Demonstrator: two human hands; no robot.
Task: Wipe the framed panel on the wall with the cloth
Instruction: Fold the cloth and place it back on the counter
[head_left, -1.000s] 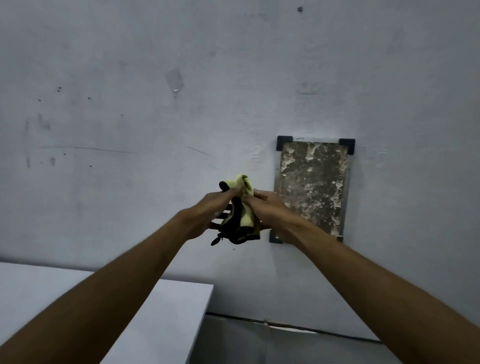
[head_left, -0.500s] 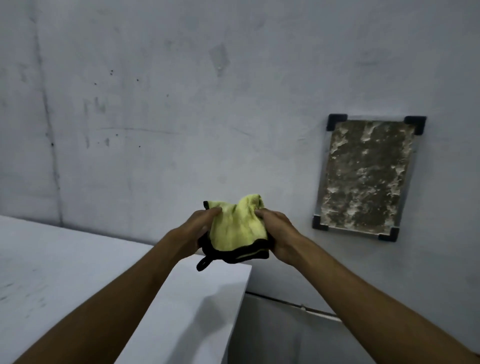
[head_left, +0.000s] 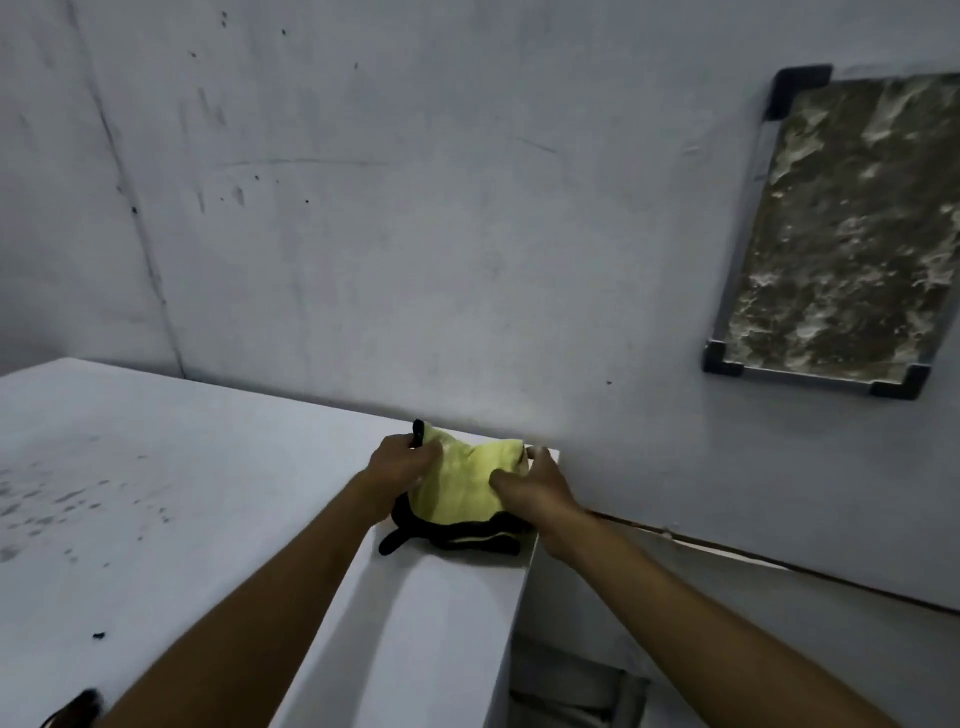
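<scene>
Presently, item one: a crumpled yellow fabric cloth (head_left: 462, 488) with black edging. It sits in the lower centre of the frame, bunched on the far right corner of the white flat-topped desk (head_left: 182, 493), close against the grey painted wall (head_left: 415, 234).

Handling, as judged: light, soft and limp. It will fold and sag rather than hold a shape, and is unlikely to slip or be damaged. It is best gathered into a pad in the palm, with the loose black hem tucked in so that nothing trails.

Item two: the left hand (head_left: 400, 467), its grip closed over the cloth's upper left edge with the fingers curled into the fabric.

Item three: the right hand (head_left: 537, 486), its grip on the cloth's right side, thumb laid on the yellow face and fingers wrapped behind the edge.

Item four: a rectangular framed panel (head_left: 841, 234) with black corner pieces and a mottled, crusted grey-brown face. It hangs on the wall at the upper right of the frame, well apart from the cloth and partly cut off by the frame edge. The face looks rough, so it may snag the fabric.
</scene>
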